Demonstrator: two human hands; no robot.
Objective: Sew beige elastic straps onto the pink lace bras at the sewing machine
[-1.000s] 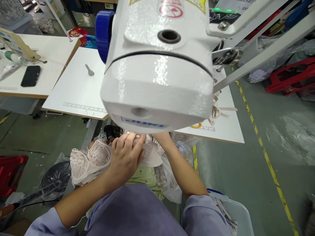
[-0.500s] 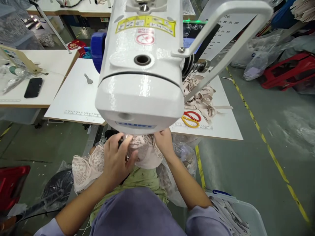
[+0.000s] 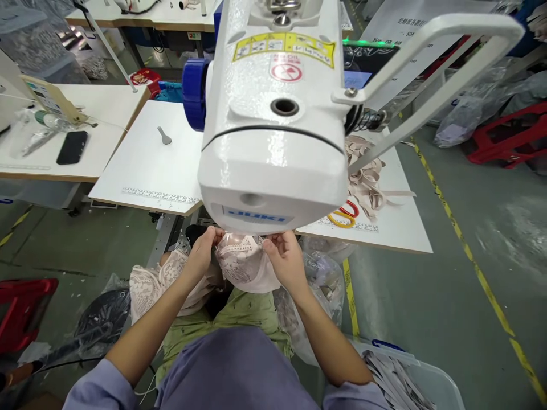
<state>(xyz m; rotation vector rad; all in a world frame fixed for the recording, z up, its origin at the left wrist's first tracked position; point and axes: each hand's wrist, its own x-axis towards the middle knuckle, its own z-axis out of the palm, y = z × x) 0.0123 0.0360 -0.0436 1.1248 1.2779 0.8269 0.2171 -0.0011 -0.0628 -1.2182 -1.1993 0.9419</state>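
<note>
A pale pink lace bra (image 3: 245, 265) hangs just below the head of a white sewing machine (image 3: 273, 165). On its left edge my left hand (image 3: 201, 251) is closed, fingertips pinching the fabric. My right hand (image 3: 287, 259) grips the upper right edge between thumb and fingers. The machine head hides the needle area and part of the bra's top edge. More cream lace bra pieces (image 3: 149, 285) drape to the left, partly behind my left forearm.
Beige elastic straps (image 3: 365, 176) lie heaped on the right of the white table (image 3: 401, 230), near red-and-yellow-handled scissors (image 3: 344, 215). A small grey tool (image 3: 164, 136) rests on the left side. A phone (image 3: 72, 148) lies on the neighbouring table. A plastic bin of strips (image 3: 436, 370) stands lower right.
My left hand has gone from spread fingers over the bra to pinching its left edge. My right hand's fingers have come into clearer view. The camera view has shifted slightly.
</note>
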